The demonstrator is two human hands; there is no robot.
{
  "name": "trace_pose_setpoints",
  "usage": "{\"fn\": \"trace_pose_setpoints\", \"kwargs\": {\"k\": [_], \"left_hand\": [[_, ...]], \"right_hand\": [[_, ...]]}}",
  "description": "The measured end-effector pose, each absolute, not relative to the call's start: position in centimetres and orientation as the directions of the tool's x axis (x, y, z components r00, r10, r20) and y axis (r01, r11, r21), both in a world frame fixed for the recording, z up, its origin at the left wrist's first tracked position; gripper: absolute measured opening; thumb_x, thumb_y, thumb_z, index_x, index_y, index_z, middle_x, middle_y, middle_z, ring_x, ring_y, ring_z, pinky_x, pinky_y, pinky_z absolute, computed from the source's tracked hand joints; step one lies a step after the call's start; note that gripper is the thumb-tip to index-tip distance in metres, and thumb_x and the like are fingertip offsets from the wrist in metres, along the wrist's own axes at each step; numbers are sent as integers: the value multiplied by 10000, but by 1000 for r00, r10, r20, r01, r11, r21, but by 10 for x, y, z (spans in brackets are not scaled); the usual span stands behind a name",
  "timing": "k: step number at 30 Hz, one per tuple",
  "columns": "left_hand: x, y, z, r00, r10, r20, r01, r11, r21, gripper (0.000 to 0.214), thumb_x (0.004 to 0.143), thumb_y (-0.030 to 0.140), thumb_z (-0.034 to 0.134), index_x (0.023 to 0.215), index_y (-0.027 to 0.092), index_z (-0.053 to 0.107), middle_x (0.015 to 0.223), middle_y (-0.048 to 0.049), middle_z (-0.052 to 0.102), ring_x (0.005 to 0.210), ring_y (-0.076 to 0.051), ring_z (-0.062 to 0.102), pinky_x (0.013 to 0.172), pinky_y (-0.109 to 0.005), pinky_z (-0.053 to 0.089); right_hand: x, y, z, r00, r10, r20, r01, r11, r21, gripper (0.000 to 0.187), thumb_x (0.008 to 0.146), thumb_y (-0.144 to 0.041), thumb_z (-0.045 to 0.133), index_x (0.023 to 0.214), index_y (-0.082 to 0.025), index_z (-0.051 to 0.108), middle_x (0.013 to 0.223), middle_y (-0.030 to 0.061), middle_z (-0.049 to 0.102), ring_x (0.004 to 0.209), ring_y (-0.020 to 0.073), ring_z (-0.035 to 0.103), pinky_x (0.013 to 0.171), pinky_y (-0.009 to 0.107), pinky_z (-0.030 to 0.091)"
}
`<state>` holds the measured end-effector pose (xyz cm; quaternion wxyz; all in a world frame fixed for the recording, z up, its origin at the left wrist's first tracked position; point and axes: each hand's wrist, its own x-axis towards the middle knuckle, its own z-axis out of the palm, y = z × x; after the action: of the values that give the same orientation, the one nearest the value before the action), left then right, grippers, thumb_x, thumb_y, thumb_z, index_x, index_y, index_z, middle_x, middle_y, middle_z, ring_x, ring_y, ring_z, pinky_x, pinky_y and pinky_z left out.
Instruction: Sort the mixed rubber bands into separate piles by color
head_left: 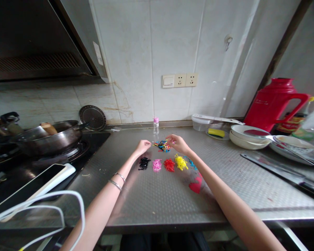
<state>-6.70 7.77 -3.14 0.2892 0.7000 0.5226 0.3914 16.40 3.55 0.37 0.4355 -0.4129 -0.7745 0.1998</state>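
Observation:
A mixed pile of small coloured rubber bands [163, 146] lies on the steel counter between my two hands. My left hand [143, 146] is just left of the pile, fingertips pinched; whether a band is in them is too small to tell. Over the pile's right side, my right hand [178, 144] has its fingers drawn together, with a bit of pink by the fingertips. Nearer to me is a row of sorted heaps: black bands [144, 163], pink bands [157, 165], red bands [169, 165], yellow bands [181, 162] and blue bands [192, 164], the last partly behind my right forearm.
A clear bottle with a pink cap [156, 126] stands behind the pile. To the left are a pan [49, 139] on the stove and a phone [31, 188] with a white cable. Bowls [247, 141], a knife [274, 169] and a red thermos [273, 104] are at right.

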Motion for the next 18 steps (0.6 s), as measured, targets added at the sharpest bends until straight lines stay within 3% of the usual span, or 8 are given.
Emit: {"fn": "trace_pose_setpoints", "kwargs": {"k": [8, 15, 18], "left_hand": [[-52, 61, -26, 293, 909, 296, 632, -416, 654, 220, 656, 233, 517, 715, 91, 675, 644, -48, 645, 607, -130, 548, 595, -226, 402], [-43, 50, -19, 359, 890, 280, 670, -455, 586, 214, 657, 206, 486, 670, 97, 670, 593, -22, 619, 563, -114, 516, 553, -208, 370], [-40, 48, -20, 375, 890, 260, 678, -455, 577, 221, 670, 211, 490, 707, 102, 678, 629, -38, 636, 571, -119, 530, 550, -209, 376]], "right_hand": [[174, 14, 26, -642, 737, 211, 349, 526, -776, 258, 638, -129, 497, 874, -126, 600, 709, 15, 641, 649, 114, 579, 605, 215, 445], [170, 14, 13, -737, 674, 51, 387, 483, -786, 309, 601, -75, 489, 877, -130, 618, 717, 12, 649, 670, 120, 595, 608, 211, 462], [174, 18, 13, -707, 701, 94, 395, 501, -770, 276, 612, -101, 509, 856, -135, 632, 759, 19, 657, 692, 125, 597, 623, 214, 465]]}}
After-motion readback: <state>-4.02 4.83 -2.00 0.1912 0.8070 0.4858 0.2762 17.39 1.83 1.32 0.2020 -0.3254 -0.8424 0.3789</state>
